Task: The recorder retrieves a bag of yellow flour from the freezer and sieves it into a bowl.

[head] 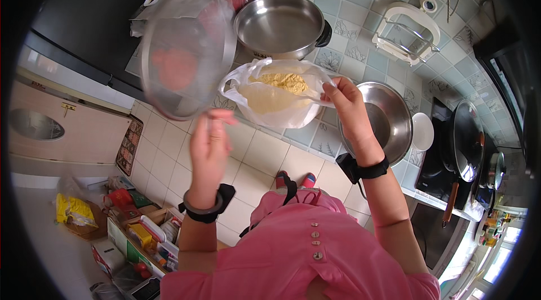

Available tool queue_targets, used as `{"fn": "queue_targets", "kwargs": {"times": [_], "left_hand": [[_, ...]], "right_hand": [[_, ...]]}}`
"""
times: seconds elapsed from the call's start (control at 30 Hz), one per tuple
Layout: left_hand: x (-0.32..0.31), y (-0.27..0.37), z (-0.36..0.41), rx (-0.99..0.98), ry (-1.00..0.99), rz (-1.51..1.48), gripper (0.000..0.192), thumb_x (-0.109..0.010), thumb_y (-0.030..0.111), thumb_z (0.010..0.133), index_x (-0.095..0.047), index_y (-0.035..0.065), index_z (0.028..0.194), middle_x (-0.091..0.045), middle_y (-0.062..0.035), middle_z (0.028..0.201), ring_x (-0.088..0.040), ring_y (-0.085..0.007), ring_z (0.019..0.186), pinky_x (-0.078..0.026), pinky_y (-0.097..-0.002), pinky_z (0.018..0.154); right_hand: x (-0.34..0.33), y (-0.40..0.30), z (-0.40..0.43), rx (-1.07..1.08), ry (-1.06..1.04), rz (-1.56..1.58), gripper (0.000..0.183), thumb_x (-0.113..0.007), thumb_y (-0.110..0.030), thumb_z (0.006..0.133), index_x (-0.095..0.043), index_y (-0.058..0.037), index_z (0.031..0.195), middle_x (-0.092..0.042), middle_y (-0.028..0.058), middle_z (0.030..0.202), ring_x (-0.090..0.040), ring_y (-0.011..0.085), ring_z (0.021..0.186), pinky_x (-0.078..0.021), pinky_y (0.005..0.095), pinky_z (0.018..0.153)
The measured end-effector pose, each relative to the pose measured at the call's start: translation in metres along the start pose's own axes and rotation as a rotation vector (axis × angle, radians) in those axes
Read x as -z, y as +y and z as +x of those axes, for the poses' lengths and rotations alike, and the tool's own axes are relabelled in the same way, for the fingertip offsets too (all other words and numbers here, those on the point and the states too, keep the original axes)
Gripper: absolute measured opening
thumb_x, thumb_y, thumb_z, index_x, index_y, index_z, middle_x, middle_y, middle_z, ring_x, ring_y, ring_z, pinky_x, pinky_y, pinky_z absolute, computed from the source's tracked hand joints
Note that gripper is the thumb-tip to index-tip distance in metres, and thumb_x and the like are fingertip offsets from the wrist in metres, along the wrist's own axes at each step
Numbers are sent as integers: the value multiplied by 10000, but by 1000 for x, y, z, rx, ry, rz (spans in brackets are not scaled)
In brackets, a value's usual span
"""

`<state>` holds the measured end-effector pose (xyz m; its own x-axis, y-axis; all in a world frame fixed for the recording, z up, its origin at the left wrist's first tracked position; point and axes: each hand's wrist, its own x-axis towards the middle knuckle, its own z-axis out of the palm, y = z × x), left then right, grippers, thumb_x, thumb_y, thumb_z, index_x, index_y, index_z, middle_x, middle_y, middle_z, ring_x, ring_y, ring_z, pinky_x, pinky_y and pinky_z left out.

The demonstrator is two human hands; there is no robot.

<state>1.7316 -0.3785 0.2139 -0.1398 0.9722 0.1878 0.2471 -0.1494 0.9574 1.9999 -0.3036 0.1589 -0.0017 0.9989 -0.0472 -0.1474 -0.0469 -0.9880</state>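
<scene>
My left hand (210,147), blurred by motion, is at the lower edge of a round, see-through, steel-rimmed sieve (173,42), and appears to grip its rim. The sieve is tilted and also blurred; a reddish patch shows through it, which I cannot identify. My right hand (344,99) pinches the edge of a thin white plastic bag (274,118) between thumb and fingers. The bag lies on the tiled counter with its mouth spread. Inside it is yellow flour-like powder (285,82).
Behind the bag stands a wide steel electric pan (279,25) with a black handle. To the right are a steel basin (395,109), a white bowl (422,131) and a wok (467,139) with a glass lid on the stove. Boxes of groceries (143,236) sit at lower left.
</scene>
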Motion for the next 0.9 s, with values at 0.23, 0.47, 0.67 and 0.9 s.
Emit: {"fn": "queue_targets", "kwargs": {"times": [0.23,0.47,0.67,0.9], "left_hand": [[-51,-20,3,-152,-286,288,170,-534,171,998,-532,23,1081,-590,-126,718,-577,-252,588,-441,-339,543],[-23,-58,5,-206,-328,636,193,-500,206,1000,-498,26,1068,-636,-183,811,-617,-399,730,-469,-466,615],[12,-65,-6,-26,-530,922,176,-523,198,984,-532,30,1033,-614,-208,795,-580,-421,715,-437,-465,604],[-14,-62,18,-126,-494,779,228,-492,152,967,-543,6,1135,-632,-229,976,-603,-417,939,-485,-466,791]], "right_hand": [[-5,16,-12,-120,-12,-4,270,-571,-228,963,-605,36,1011,-571,16,675,-569,100,652,-451,243,657],[-6,14,-5,77,73,-5,317,-505,-246,1022,-613,26,1143,-571,9,701,-575,89,684,-461,236,668],[-16,20,-9,61,74,52,352,-518,-244,1021,-587,14,1251,-579,-3,729,-574,86,697,-468,239,679],[-19,21,-14,50,43,32,351,-515,-252,1025,-590,-3,1261,-584,-23,782,-559,67,723,-469,227,716]]}}
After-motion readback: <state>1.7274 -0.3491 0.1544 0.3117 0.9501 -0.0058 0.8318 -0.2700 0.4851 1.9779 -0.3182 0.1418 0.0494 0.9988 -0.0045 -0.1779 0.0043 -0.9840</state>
